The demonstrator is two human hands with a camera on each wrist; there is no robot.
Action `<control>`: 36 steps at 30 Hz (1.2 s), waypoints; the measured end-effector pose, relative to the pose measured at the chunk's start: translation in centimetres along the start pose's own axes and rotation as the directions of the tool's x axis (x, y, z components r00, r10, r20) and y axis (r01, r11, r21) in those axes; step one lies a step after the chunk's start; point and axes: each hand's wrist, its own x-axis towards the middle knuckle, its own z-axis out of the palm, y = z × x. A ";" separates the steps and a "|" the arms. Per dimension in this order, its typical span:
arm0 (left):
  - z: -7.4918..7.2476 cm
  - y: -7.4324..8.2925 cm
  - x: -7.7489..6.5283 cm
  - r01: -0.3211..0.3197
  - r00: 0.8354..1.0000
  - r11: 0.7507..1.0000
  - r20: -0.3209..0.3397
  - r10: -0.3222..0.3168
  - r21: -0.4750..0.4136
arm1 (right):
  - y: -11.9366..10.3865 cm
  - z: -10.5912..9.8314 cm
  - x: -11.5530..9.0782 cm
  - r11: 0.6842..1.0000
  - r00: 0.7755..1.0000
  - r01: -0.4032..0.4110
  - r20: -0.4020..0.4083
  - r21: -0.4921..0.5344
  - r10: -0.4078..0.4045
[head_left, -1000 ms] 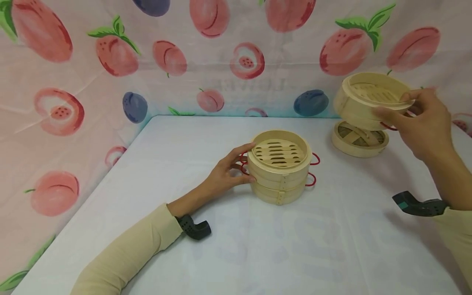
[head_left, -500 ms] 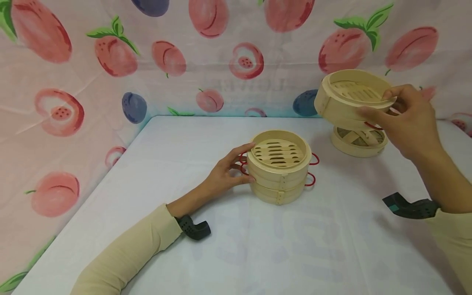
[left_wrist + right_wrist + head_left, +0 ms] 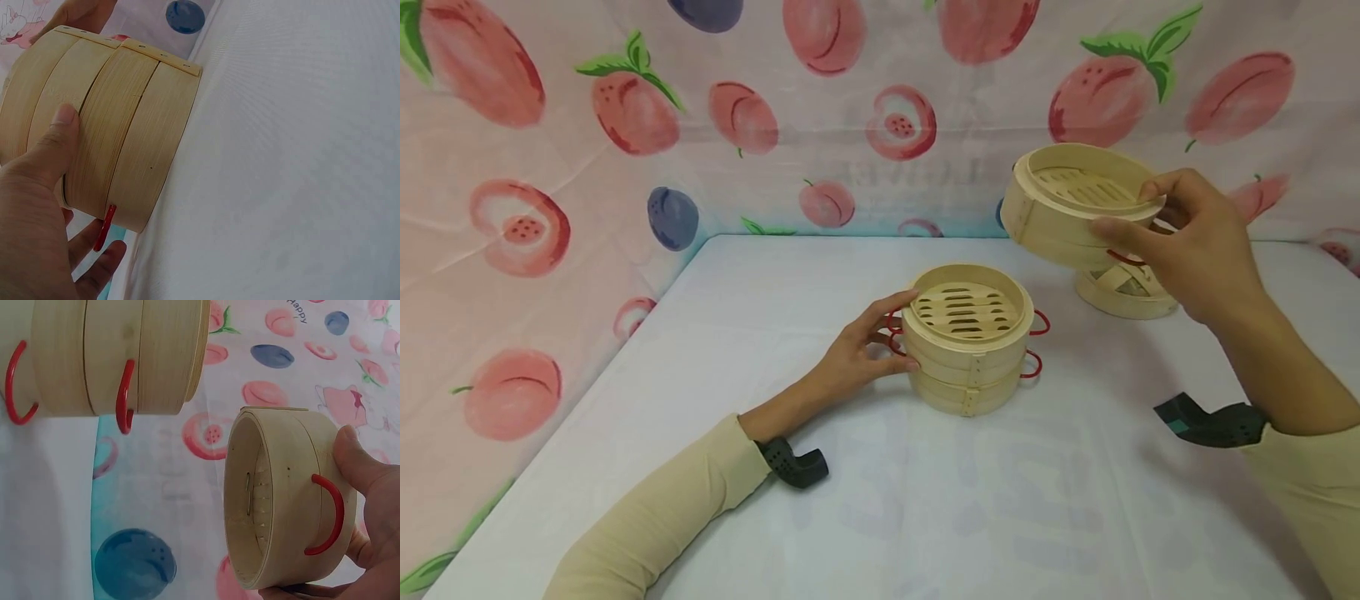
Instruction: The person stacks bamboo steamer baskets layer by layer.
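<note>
Two bamboo steamer baskets (image 3: 958,379) stand stacked on the white table, with slatted floor and red side handles showing. My left hand (image 3: 857,346) holds the stack's left side, fingers at the rim and thumb low on the wall; the left wrist view shows the thumb (image 3: 59,134) flat along the bamboo. Up in the air at the right, my right hand (image 3: 1206,242) grips a third steamer basket (image 3: 1060,229) by its wall, thumb outside and fingertips over the rim. Its red handle (image 3: 331,515) and slatted underside show in the right wrist view.
Behind the raised basket, a woven bamboo steamer lid (image 3: 1123,300) lies on the table (image 3: 820,517), partly hidden by that basket and the hand. A cloth with printed peaches (image 3: 745,183) hangs along the back and left.
My right hand has carried the raised basket leftward, toward the stack, now covering part of the lid's top. The left hand and the stack have stayed put.
</note>
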 end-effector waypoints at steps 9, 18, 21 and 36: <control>-0.1 1.8 0.1 -0.006 1.000 1.000 0.005 0.006 -0.010 | -1.1 1.3 -0.6 0.997 0.998 0.025 0.051 0.072 -0.028; 0.0 1.8 0.1 -0.003 1.000 1.000 -0.001 0.003 -0.005 | -2.0 2.1 -1.6 0.998 0.993 0.054 0.106 0.033 -0.057; 0.0 1.8 0.0 0.005 1.000 1.000 -0.002 -0.005 -0.001 | -1.9 2.5 -1.6 0.998 0.990 0.057 0.129 -0.019 -0.054; 0.2 -1.3 0.0 0.010 1.000 1.000 -0.007 -0.010 0.007 | -1.4 3.4 -1.6 0.995 0.953 0.100 0.289 -0.015 -0.092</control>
